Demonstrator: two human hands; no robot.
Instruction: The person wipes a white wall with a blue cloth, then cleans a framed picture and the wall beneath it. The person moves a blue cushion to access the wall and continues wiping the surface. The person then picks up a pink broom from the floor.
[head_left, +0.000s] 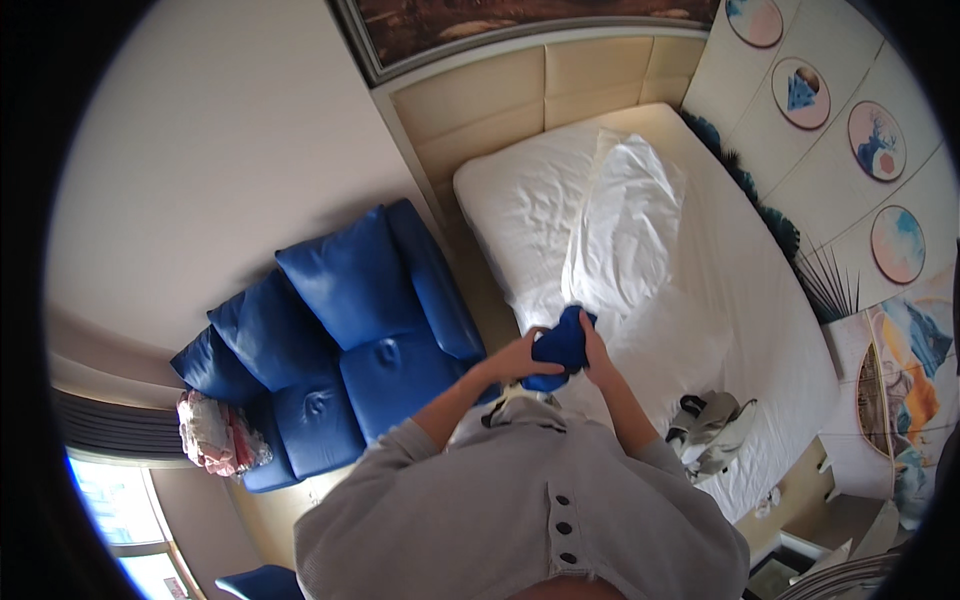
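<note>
A folded or bunched piece of blue cloth is held between my two hands, in front of my chest. My left hand grips it from the left side, thumb lying along its lower edge. On the opposite side my right hand holds it with the fingers pointing up. A further bit of blue shows just below the bundle, partly hidden by it. Beyond my hands lies a rumpled white pillow or bundle of bedding on the bed. To the right of my right arm, a heap of grey, black and white clothing rests on the white sheet.
A blue sofa with several blue cushions stands to the left, separated from the bed by a narrow gap. Packed pink and white textiles lie at its far end. A padded beige headboard and decorated wall panels bound the bed.
</note>
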